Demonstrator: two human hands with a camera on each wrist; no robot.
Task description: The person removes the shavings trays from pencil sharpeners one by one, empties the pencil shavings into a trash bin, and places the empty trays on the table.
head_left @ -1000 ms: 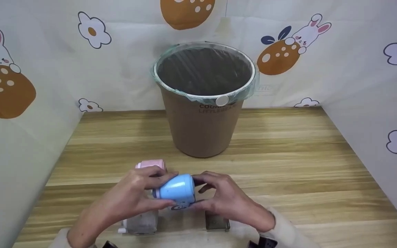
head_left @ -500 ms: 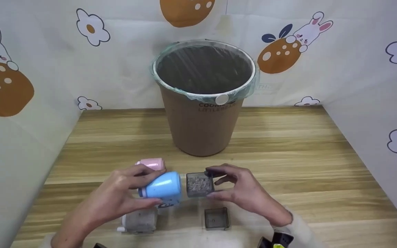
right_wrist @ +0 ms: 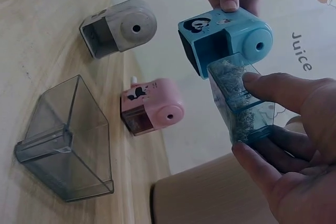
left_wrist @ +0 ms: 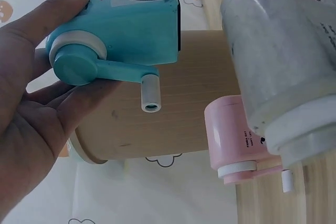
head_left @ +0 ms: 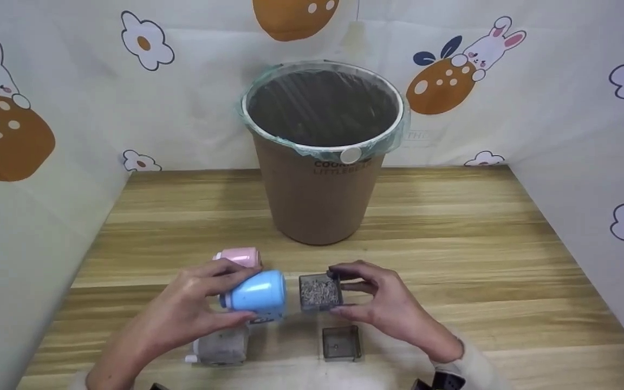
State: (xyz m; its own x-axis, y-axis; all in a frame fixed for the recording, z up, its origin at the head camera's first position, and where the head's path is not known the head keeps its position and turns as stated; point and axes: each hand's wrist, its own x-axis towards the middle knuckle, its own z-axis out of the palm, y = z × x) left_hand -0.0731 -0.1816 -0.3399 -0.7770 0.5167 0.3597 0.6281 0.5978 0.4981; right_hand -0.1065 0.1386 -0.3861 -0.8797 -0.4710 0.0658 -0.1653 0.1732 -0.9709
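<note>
A blue crank pencil sharpener (head_left: 260, 292) is gripped in my left hand (head_left: 193, 298), raised above the table; its crank shows in the left wrist view. Its drawer slot gapes in the right wrist view. Between thumb and fingers my right hand (head_left: 388, 298) pinches a clear drawer (head_left: 320, 291) filled with pencil shavings, apart from the sharpener and to its right. A grey sharpener (head_left: 222, 345) with an open slot stands near my left hand. Behind that hand is a pink sharpener (head_left: 240, 257), its drawer in place. Another clear drawer (head_left: 341, 343), without shavings, lies on the table below my right hand.
A brown trash bin (head_left: 320, 200) lined with a thin green bag stands at the back middle of the wooden table (head_left: 453, 233). Patterned cloth walls (head_left: 193, 108) enclose the back and both sides.
The shavings drawer has come out of the blue sharpener. My right hand moved right with it, while my left hand shifted slightly left with the sharpener.
</note>
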